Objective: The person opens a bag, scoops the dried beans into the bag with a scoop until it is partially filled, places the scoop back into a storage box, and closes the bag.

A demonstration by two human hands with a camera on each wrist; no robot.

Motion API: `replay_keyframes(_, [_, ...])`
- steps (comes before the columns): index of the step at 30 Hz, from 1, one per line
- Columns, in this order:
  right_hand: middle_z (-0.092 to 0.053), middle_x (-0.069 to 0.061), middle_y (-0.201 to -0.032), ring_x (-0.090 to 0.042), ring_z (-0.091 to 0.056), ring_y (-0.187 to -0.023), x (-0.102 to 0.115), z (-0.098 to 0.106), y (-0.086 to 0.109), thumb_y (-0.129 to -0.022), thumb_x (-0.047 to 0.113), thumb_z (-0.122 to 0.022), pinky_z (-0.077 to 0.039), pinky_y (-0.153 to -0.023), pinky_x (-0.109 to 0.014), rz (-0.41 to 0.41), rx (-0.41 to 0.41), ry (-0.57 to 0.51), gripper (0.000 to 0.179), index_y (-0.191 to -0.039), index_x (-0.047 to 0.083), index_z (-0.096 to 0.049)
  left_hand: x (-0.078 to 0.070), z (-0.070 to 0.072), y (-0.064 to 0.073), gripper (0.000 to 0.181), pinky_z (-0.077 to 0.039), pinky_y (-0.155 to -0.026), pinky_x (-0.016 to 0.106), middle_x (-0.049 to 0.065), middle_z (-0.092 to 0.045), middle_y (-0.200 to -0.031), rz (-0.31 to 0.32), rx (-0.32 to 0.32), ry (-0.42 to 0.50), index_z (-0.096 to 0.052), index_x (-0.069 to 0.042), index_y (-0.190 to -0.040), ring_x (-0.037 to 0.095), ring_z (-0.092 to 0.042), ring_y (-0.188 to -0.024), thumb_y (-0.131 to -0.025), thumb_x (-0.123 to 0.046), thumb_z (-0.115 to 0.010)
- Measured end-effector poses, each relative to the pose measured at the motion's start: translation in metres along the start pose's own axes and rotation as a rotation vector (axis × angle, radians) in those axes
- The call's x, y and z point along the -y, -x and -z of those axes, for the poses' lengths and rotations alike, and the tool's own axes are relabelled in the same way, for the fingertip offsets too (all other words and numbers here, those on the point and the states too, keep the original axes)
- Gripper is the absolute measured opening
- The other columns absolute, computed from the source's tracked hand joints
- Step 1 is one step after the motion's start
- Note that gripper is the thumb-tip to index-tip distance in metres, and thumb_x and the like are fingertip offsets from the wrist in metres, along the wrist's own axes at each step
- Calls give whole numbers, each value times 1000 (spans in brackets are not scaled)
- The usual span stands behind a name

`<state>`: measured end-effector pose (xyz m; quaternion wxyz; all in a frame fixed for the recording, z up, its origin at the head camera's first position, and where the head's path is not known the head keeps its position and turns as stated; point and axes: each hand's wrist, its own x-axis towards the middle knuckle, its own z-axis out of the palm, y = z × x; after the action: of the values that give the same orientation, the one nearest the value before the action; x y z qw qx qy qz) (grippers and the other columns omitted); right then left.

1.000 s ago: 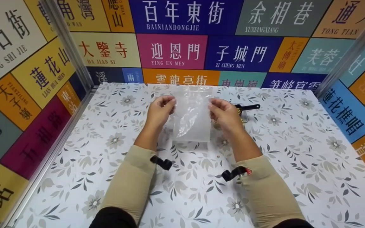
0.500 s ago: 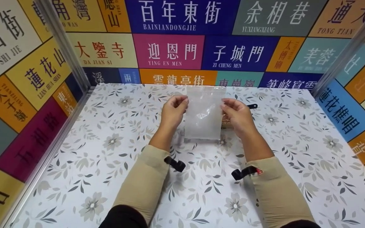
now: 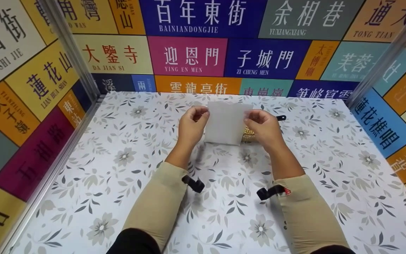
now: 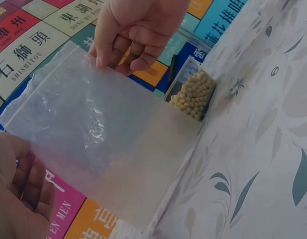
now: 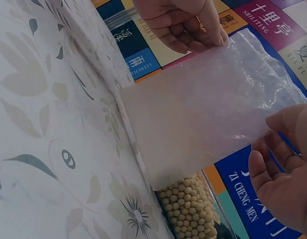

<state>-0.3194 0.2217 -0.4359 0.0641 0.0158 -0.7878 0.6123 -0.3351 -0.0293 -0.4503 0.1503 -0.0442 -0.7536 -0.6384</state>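
Between my two hands hangs a frosted, see-through zip bag (image 3: 225, 123), flat, with its zip strip along the top. My left hand (image 3: 192, 124) pinches one side edge of it near the top. At the opposite edge my right hand (image 3: 265, 128) pinches it between thumb and forefinger. The bag's lower edge is close over the table in both wrist views. Behind its lower right part stands a clear container of round yellow beans (image 5: 189, 209), partly hidden by the bag and my right hand. Nothing shows inside the bag.
A black handle (image 3: 281, 118) sticks out behind my right hand, beside the beans. The table (image 3: 227, 211) has a floral cover. Walls of colourful sign panels (image 3: 189, 56) rise at the back and both sides, with metal posts (image 3: 79, 53) at the corners.
Both hands moved right with the zip bag, then stayed nearly in place. The bag has since tipped, so it looks shorter, and more of the beans show beside it.
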Motion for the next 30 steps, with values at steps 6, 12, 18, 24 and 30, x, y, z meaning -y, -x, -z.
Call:
replay_keyframes(6, [-70, 0, -111, -15, -65, -105, 2, 1, 1, -102, 17, -73, -58, -86, -19, 32, 2, 21, 24, -124, 10, -73, 2, -2, 1, 18, -56, -89, 27, 6, -76, -112, -1, -2, 0, -75, -11, -117, 16, -67, -99, -101, -20, -72])
replay_keyframes(12, [-69, -1, -110, -17, -65, -104, 6, 2, 2, -101, 23, -76, -58, -88, -21, 13, 5, 41, 27, -124, 11, -72, 1, -2, 1, 20, -57, -92, 28, 7, -76, -114, 11, -20, 5, -74, -10, -119, 17, -69, -102, -101, -19, -73])
replay_keyframes(18, [-69, -1, -110, -19, -64, -104, 13, 1, 6, -101, 28, -76, -58, -88, -22, 40, -10, 21, 29, -126, 14, -73, -3, -2, 2, 19, -55, -85, 26, 6, -75, -110, 1, -63, 1, -73, -10, -114, 16, -67, -96, -99, -22, -75])
replay_keyframes(24, [-70, -1, -111, -19, -62, -102, 23, -3, 12, -103, 32, -73, -56, -86, -22, 107, 19, -7, 32, -128, 12, -74, -9, -5, 4, 18, -55, -83, 24, 5, -71, -102, -11, -79, 29, -72, -8, -109, 14, -65, -92, -98, -22, -77])
replay_keyframes(30, [-75, -9, -131, -16, -69, -109, 31, -8, 18, -111, 36, -58, -57, -91, -25, 147, 74, -95, 41, -131, 4, -74, -15, -10, 9, 19, -56, -85, 23, 6, -72, -103, 7, -48, 83, -72, -6, -110, 13, -66, -93, -98, -19, -78])
